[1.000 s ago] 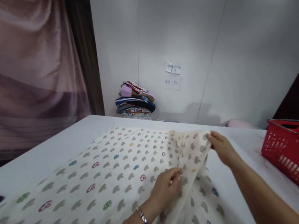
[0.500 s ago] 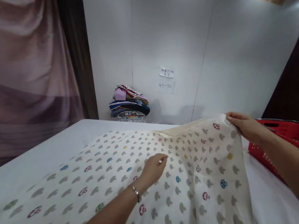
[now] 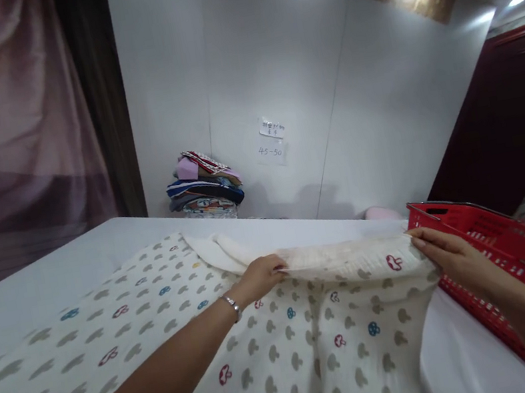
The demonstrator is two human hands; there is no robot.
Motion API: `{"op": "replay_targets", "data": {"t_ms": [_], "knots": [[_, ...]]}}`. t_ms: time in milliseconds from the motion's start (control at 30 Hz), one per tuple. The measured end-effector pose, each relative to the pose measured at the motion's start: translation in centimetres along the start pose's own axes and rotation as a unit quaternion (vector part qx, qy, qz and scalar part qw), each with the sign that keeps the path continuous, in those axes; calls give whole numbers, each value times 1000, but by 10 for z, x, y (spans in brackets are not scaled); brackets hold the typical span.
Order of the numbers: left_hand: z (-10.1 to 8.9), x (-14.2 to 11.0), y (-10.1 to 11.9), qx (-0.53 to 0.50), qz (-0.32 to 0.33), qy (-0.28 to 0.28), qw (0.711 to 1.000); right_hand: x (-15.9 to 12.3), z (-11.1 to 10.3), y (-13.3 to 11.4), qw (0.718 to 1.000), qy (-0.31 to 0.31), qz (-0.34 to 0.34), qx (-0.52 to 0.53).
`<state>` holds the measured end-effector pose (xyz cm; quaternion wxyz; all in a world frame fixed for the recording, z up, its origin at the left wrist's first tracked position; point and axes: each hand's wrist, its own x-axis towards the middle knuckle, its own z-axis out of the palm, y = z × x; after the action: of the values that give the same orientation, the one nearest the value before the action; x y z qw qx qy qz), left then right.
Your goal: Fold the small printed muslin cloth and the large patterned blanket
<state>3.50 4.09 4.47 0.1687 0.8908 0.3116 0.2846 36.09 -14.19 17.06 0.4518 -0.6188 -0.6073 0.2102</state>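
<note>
A white cloth (image 3: 159, 303) printed with grey and coloured mushrooms spreads over the table. My left hand (image 3: 262, 274) is closed on it near the middle of its far edge, fingers pinching the fabric. At the far right corner, my right hand (image 3: 441, 246) grips the same edge between thumb and fingers. Between both hands the edge is lifted and stretched, and its plain underside shows in a fold. A silver bracelet (image 3: 234, 306) circles my left wrist.
A red plastic basket (image 3: 481, 229) stands at the right, close to my right forearm. Folded cloths (image 3: 204, 183) are stacked against the wall at the back of the white table (image 3: 112, 240). Paper notes (image 3: 270, 141) hang on the wall.
My left hand has taken hold of the cloth's far edge. My right hand, still on its corner, has come lower. The far edge is now folded back toward me, and the view has turned right.
</note>
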Motion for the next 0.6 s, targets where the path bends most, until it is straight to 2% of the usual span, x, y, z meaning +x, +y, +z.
{"op": "replay_targets", "data": {"t_ms": [133,200,267,333,467,600], "knots": [[-15,-16,11,-92,-48,-49,993,-19,2,19,1000,10,16,-19],[-21,-19,13,-125,-62,-28,990,-29,6,23,999,3,17,-28],[-27,-18,11,-142,-49,5,989,-39,12,28,999,4,18,-35],[-31,-13,6,-134,-35,4,990,-48,17,34,999,0,23,-37],[-28,6,-3,-106,-62,-120,985,-64,28,43,999,-26,38,-14],[-11,28,-6,-110,-70,-233,964,-75,37,41,999,-40,36,-7]]}}
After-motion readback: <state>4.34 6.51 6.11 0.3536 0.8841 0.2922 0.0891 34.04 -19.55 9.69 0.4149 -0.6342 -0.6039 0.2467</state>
